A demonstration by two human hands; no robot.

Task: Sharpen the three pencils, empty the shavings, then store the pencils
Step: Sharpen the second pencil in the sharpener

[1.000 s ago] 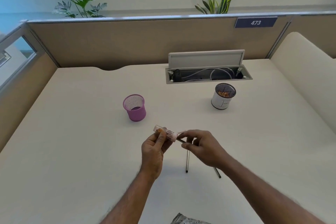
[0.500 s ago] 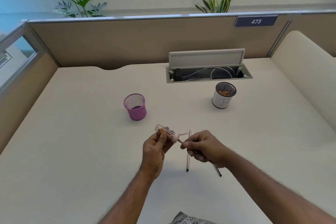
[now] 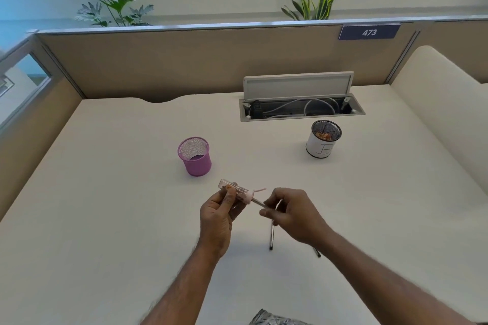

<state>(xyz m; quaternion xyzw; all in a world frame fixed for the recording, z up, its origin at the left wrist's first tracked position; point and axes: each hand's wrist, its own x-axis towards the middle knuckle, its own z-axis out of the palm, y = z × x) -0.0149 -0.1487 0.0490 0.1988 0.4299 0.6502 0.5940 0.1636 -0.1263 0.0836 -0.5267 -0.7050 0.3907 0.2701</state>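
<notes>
Left grip (image 3: 217,215) is clutching the clear sharpener (image 3: 237,188); right grip (image 3: 293,215) is pinching a pencil (image 3: 257,202) poking into it, above the counter (image 3: 118,206).

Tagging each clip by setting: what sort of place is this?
Most likely an office cubicle: a desk fenced by tan partition panels, a numbered plate reading 473, and an open cable tray set into it.
</notes>
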